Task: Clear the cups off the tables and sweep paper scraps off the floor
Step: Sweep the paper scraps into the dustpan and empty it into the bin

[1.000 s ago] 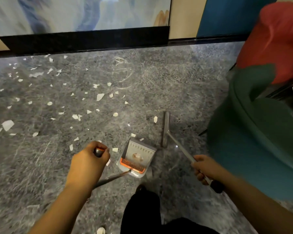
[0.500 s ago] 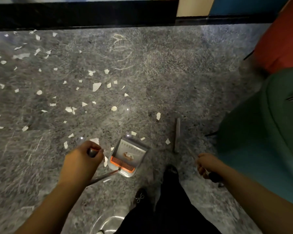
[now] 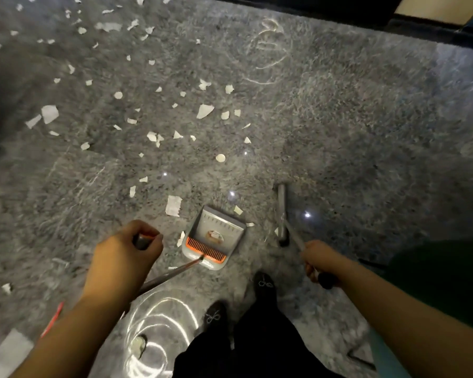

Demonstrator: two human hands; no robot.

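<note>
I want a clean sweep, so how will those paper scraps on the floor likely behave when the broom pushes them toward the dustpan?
The paper scraps look thin and small, so probably very light, apt to flutter or scatter. Lying flat on the glossy floor, some may slip under the broom. The dustpan sits low, which should help.

Broom [image 3: 282, 214] handle end hidden in right hand [image 3: 316, 259]; frame motion-blurred.

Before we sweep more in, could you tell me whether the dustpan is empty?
Nearly empty: the dustpan sits on the floor with one small piece inside; scraps lie outside.
</note>
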